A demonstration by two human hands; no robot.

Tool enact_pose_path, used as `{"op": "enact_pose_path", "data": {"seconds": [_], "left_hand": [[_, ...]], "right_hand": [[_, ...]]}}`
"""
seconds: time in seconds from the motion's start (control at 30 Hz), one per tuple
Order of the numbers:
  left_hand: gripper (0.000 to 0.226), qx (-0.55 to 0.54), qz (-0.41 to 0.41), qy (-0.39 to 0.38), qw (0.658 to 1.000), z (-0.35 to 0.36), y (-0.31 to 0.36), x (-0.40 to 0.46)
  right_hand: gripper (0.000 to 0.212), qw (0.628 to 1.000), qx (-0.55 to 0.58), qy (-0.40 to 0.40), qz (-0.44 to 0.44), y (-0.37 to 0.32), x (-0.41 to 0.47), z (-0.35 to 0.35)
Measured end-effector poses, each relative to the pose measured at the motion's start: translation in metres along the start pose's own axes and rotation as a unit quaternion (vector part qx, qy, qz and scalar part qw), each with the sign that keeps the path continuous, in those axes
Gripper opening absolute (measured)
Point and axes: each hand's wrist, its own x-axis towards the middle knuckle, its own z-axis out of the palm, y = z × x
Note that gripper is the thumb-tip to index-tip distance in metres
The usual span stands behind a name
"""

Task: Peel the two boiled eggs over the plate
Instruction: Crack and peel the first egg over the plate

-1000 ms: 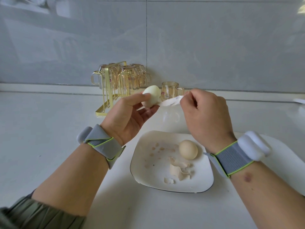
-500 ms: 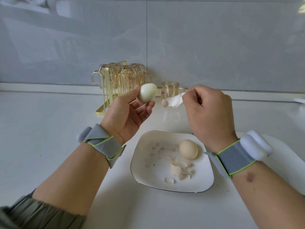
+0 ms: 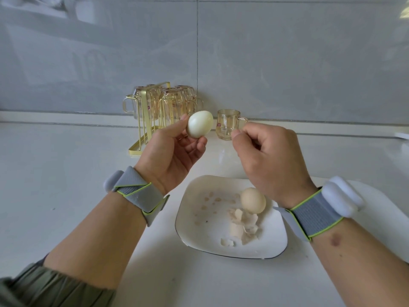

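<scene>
1. Above the counter (image 3: 66, 196), the left hand (image 3: 174, 156) grips a peeled egg (image 3: 199, 127) between thumb and fingertips, raised behind the plate (image 3: 190, 218).
2. Beside it, the right hand (image 3: 267, 160) is curled with thumb and forefinger pinched; whether it holds anything, I cannot tell.
3. On the plate lie an unpeeled egg (image 3: 253, 200) and shell pieces (image 3: 243, 227).
4. Behind stands a glass mug (image 3: 228, 127) by a gold cup rack (image 3: 155, 114).

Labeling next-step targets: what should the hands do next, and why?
Probably lower the peeled egg in the left hand onto the plate: it looks fully bare, while the second egg still wears its shell beside the shell pieces.
</scene>
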Motion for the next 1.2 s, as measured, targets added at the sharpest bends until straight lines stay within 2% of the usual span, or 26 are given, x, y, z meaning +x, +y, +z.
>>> {"op": "enact_pose_path", "data": {"seconds": [0.2, 0.3, 0.4, 0.73, 0.87, 0.97, 1.03, 1.2], "left_hand": [[0.043, 0.025, -0.038, -0.041, 0.998, 0.003, -0.002, -0.003], [0.032, 0.040, -0.050, -0.062, 0.996, 0.005, -0.003, -0.005], [0.028, 0.053, -0.052, -0.070, 0.995, 0.006, -0.004, -0.006], [0.029, 0.125, -0.070, -0.072, 0.987, 0.009, -0.007, -0.005], [0.054, 0.147, -0.071, -0.074, 0.984, 0.007, -0.008, -0.004], [0.069, 0.168, -0.075, -0.110, 0.977, 0.006, -0.007, -0.004], [0.064, 0.185, -0.061, -0.130, 0.972, 0.005, -0.008, -0.004], [0.034, 0.217, -0.030, -0.132, 0.967, 0.004, -0.010, -0.006]], "right_hand": [[0.006, 0.997, -0.031, -0.062, 0.027, 0.008, 0.000, 0.004], [0.025, 0.996, -0.032, -0.075, 0.026, 0.010, -0.001, 0.006], [0.033, 0.997, -0.026, -0.073, 0.016, 0.009, 0.000, 0.006], [0.023, 0.995, -0.010, -0.096, -0.004, 0.005, 0.000, 0.006], [0.026, 0.997, -0.004, -0.070, 0.020, 0.007, 0.000, 0.005], [0.024, 0.998, -0.004, -0.054, 0.035, 0.009, 0.000, 0.005], [0.023, 0.998, -0.010, -0.045, 0.039, 0.009, 0.000, 0.005], [0.019, 0.998, -0.019, -0.034, 0.046, 0.009, 0.001, 0.005]]}}
